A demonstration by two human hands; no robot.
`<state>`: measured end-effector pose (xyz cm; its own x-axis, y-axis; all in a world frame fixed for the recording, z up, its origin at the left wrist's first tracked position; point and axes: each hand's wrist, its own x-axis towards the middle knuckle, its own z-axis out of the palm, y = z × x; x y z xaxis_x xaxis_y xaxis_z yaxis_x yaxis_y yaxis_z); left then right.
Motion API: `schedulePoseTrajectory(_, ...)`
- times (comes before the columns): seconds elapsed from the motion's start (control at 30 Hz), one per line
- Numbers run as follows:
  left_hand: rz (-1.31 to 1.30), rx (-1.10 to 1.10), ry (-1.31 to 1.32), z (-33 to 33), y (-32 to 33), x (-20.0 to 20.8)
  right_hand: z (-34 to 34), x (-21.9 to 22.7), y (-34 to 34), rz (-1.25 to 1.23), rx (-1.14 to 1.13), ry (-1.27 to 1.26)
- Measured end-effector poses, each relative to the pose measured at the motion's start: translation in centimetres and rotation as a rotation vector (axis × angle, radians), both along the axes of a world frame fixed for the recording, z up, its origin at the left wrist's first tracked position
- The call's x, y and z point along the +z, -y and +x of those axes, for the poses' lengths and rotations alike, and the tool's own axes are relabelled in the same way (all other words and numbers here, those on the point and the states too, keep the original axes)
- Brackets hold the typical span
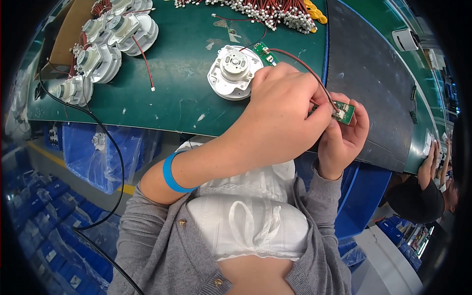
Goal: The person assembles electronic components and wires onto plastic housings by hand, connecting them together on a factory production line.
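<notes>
Circuit board [349,117] is sitting right of the white motor unit [235,66], right hand [345,141] gripping it, left hand [290,105], nearer that unit, bunching beside the board's plug [339,114], hold unclear.

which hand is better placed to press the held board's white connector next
Probably the left hand: it is right beside the white connector, while the right hand holds the green circuit board.

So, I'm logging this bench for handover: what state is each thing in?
Held circuit board: gripped in right hand.
Red-black wire: arched, far end plugged in, near end pinched by left hand, full seating unclear.
Other circuit board: lying on table, partly hidden.
Middle motor unit: lying flat, motor side up.
Left motor units: tilted, crowded together.
Wire bundle: heaped.
Wristband: worn.
</notes>
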<state>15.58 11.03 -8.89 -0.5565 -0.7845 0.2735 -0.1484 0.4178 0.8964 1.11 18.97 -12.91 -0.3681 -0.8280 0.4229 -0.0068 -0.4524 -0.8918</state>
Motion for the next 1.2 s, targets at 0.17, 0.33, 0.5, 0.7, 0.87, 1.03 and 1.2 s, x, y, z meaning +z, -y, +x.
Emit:
schedulePoseTrajectory(0.17,-0.051,0.027,0.04,-0.2,-0.2,-0.2,-0.1,0.0,-0.1,0.008,-0.013,-0.017)
schedulePoseTrajectory(0.33,-0.049,0.037,0.039,-0.3,-0.2,0.0,-0.2,0.0,-0.4,0.043,-0.014,-0.035)
schedulePoseTrajectory(0.5,-0.04,0.023,0.057,-0.2,-0.2,-0.1,-0.6,-0.4,-0.5,0.046,0.023,-0.024)
schedulePoseTrajectory(0.7,0.017,0.019,0.027,-0.6,-0.1,-0.5,-0.8,-0.6,-0.7,0.078,0.013,-0.056)
schedulePoseTrajectory(0.87,0.119,-0.001,-0.032,-0.8,-0.5,-0.4,-1.3,-1.0,-0.9,0.083,0.015,-0.071)
schedulePoseTrajectory(1.03,0.201,-0.052,0.05,-0.9,-0.7,0.0,-1.6,-1.1,-1.4,0.092,-0.001,-0.07)
schedulePoseTrajectory(1.2,0.406,-0.104,0.077,-0.9,-0.8,0.7,-1.5,-0.9,-1.7,0.044,0.043,-0.068)
